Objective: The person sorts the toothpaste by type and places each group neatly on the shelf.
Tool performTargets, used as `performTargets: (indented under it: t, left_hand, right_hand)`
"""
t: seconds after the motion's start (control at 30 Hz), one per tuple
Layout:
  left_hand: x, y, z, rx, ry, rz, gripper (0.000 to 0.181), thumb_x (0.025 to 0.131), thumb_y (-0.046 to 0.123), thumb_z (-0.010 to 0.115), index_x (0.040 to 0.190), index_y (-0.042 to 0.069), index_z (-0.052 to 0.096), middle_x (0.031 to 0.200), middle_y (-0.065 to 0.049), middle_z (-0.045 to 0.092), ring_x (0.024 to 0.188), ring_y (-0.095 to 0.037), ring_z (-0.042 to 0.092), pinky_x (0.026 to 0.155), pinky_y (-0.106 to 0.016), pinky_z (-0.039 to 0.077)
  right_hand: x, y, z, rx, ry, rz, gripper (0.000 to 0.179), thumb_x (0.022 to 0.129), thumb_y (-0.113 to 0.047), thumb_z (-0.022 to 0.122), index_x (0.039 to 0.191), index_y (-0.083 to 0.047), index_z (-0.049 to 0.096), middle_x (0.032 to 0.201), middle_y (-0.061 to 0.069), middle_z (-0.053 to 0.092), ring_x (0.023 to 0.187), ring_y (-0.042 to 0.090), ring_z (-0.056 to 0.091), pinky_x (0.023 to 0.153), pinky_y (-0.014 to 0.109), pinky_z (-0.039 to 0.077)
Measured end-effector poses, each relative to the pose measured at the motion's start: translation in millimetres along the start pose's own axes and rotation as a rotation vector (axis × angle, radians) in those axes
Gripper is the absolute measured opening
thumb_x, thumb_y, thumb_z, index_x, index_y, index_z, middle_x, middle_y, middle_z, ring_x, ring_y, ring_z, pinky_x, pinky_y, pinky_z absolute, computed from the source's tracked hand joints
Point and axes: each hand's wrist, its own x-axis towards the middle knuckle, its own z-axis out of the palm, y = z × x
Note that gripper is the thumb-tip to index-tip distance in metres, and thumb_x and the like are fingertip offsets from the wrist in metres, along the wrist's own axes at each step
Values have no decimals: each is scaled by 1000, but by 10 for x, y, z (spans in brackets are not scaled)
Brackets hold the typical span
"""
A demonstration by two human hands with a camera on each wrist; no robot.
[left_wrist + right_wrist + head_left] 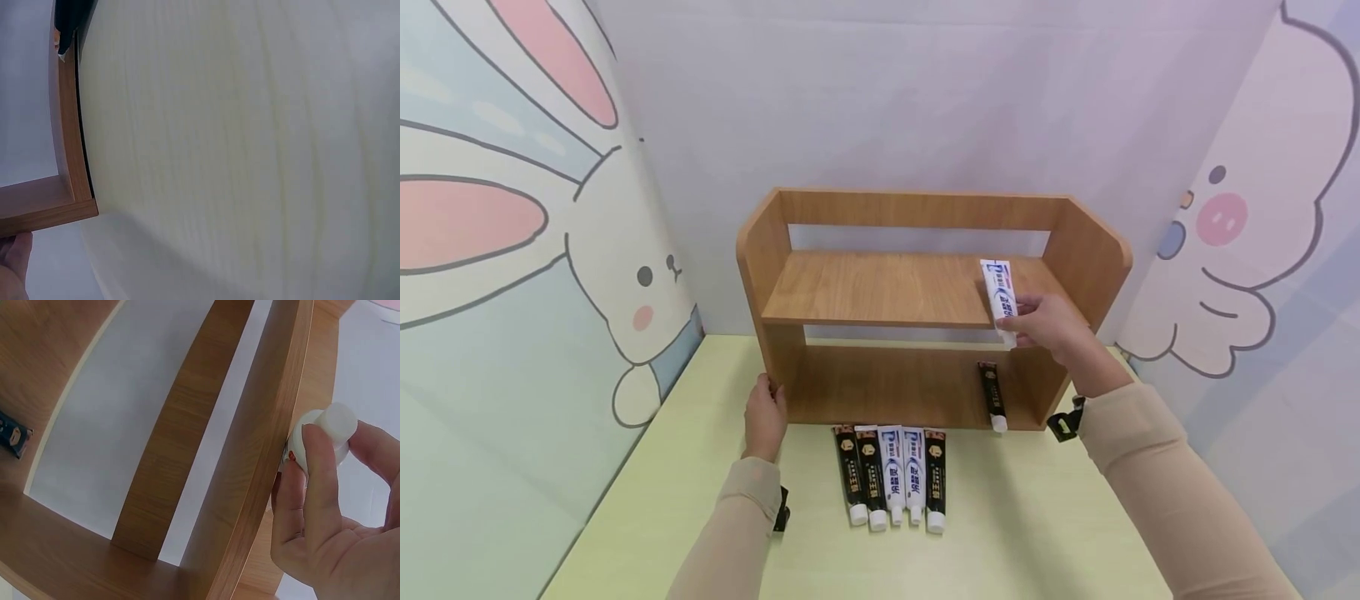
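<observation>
My right hand (1048,323) pinches a white-and-blue toothpaste tube (998,296) near its cap, at the front edge of the upper board of a wooden shelf (880,287). In the right wrist view the tube's white cap (337,423) points toward the camera, between thumb and fingers. My left hand (765,419) grips the lower left side panel of the shelf; the left wrist view shows only a bit of that hand (14,269) at the panel. A black toothpaste tube (992,395) lies on the lower board at the right, cap to the front.
Before the shelf, several toothpaste tubes lie side by side on the pale table (1000,517), caps toward me: black tubes (936,479) and white tubes (892,473). Walls with cartoon animals (647,292) stand left and right, and a plain wall (910,100) behind.
</observation>
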Motion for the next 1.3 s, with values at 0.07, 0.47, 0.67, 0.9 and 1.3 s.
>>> performTargets:
  t: [0.07,0.47,0.67,0.9,1.3]
  left_hand:
    - [5,-4,5,2,3,-2,14,101,8,51,110,-3,48,102,-24,57,92,-39,59,76,-52,50]
    - [10,-6,9,-20,-19,-24,18,102,8,50,115,-4,48,109,-25,57,98,-39,58,80,-53,51]
    - [22,-4,10,-16,-7,-4,17,102,8,50,113,-4,48,107,-25,57,96,-39,58,78,-52,51]
    - [11,-16,-4,-13,-7,-12,16,102,8,50,112,-4,48,106,-24,57,95,-38,58,79,-52,50]
    - [15,8,-22,-30,-39,-42,22,103,10,48,120,-3,46,115,-24,55,104,-38,56,85,-53,49]
  right_hand:
    - [16,-17,-2,-20,1,6,67,91,-20,71,146,2,39,132,24,47,102,32,52,78,29,52]
    - [153,-164,12,-37,-21,24,59,94,-14,66,142,9,40,131,26,44,102,32,52,71,26,53]
    - [164,-216,-6,-45,-20,38,58,95,-15,66,141,10,41,130,26,44,97,29,53,76,28,53]
    - [179,-245,-13,-51,-51,51,57,95,-17,66,139,10,43,127,25,45,89,25,54,73,26,53]
    - [231,-249,-22,-47,-66,68,57,96,-19,64,141,8,41,127,23,44,92,25,51,71,24,51]
